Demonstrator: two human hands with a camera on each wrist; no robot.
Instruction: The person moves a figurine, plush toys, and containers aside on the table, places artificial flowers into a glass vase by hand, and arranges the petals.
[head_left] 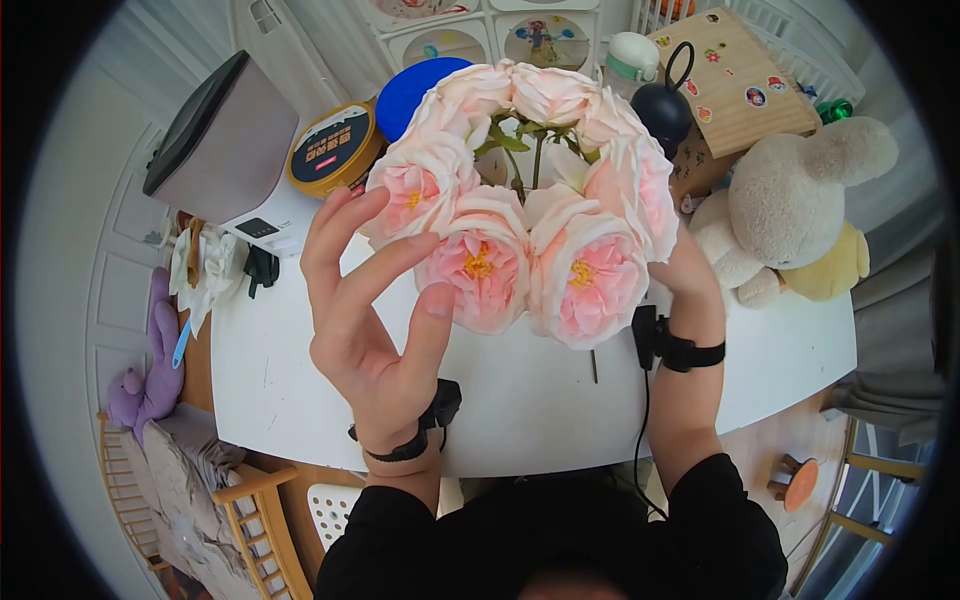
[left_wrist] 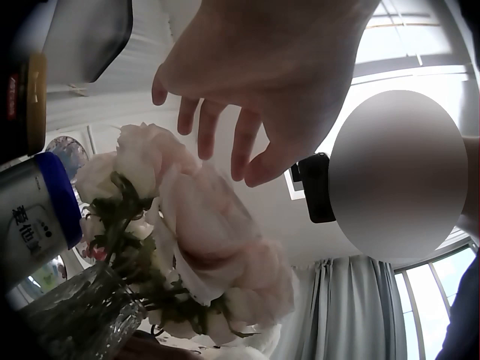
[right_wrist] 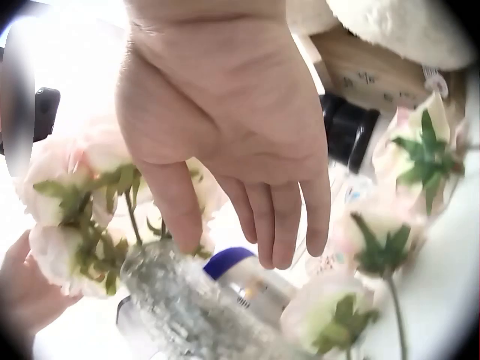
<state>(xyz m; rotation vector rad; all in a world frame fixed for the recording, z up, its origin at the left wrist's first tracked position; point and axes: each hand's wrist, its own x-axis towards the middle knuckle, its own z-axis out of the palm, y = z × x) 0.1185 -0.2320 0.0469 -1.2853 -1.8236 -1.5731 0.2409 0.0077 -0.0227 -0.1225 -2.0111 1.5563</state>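
Several pale pink roses (head_left: 476, 262) with yellow centres fill the middle of the head view. Their green stems stand in a clear textured glass vase (right_wrist: 184, 300), which the blossoms mostly hide from above. My left hand (head_left: 375, 330) is beside the left blossoms, fingers spread and gently bent, holding nothing; its fingertips overlap the petals in the head view. On the other side is my right hand (right_wrist: 232, 142), fingers extended downward and thumb apart, close by the vase's rim. Most of that hand is hidden behind roses in the head view. More roses (right_wrist: 382, 240) with stems show right of it.
On the white table (head_left: 300, 380), a blue-lidded can (right_wrist: 251, 281) and a yellow-rimmed tub (head_left: 335, 150) stand behind the roses, near a grey-and-white appliance (head_left: 225, 140). To the right are a plush toy (head_left: 790, 195), a dark bottle (head_left: 662, 112) and a stickered wooden board (head_left: 735, 80).
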